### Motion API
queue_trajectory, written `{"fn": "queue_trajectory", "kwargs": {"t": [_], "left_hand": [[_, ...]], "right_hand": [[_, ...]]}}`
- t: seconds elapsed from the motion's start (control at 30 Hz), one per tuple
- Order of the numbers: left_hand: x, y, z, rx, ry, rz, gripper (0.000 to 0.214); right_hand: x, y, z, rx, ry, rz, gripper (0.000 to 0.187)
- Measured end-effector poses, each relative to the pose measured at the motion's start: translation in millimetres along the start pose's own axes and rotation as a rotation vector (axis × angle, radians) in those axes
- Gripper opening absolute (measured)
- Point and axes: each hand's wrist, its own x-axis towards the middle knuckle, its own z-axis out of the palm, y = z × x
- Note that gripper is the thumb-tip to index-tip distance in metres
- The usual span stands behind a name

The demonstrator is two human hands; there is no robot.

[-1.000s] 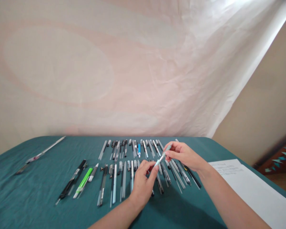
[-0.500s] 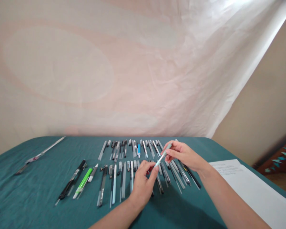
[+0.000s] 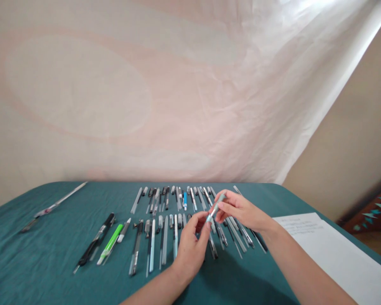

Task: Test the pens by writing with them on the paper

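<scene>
My right hand point(image 3: 241, 211) pinches a light blue-grey pen point(image 3: 215, 208) by its upper half, held slanted above the table. My left hand point(image 3: 190, 243) has its thumb and fingertips closed on the pen's lower tip. Both hands hover over two rows of several pens point(image 3: 165, 220) laid side by side on the teal tablecloth point(image 3: 51, 254). A green highlighter point(image 3: 111, 242) and a black pen point(image 3: 97, 241) lie to the left of the rows.
A long thin white stick-like tool point(image 3: 55, 204) lies at the far left. A white sheet of paper point(image 3: 333, 254) rests at the table's right edge. A creased white cloth backdrop point(image 3: 165, 93) hangs behind the table.
My right hand has slid slightly left and down along the pen, bringing the two hands closer together. The pen looks shorter between them. The pens on the table have not moved.
</scene>
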Motion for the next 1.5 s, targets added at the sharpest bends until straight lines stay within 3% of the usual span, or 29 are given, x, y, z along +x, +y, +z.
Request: {"fn": "queue_trajectory", "kwargs": {"t": [0.33, 0.83, 1.13, 1.33, 1.5], "left_hand": [[2.4, 6.2, -3.5, 0.067, 0.051, -0.07, 0.021], [0.6, -3.2, 0.5, 0.0, 0.049, -0.078, 0.02], [1.3, -1.3, 0.2, 0.047, 0.043, 0.059, 0.024], [2.6, -2.6, 1.2, -0.095, 0.047, -0.078, 0.023], [2.8, -3.6, 2.4, -0.116, 0.068, -0.068, 0.014]], "right_hand": [[1.9, -3.6, 6.2, -0.084, 0.02, -0.017, 0.019], [0.6, -5.5, 3.9, -0.112, 0.008, -0.013, 0.022], [2.3, 1.1, 1.5, -0.098, 0.044, 0.032, 0.024], [3.2, 4.2, 0.4, -0.122, 0.047, 0.036, 0.024], [3.7, 3.6, 2.8, -0.121, 0.04, 0.029, 0.025]]}}
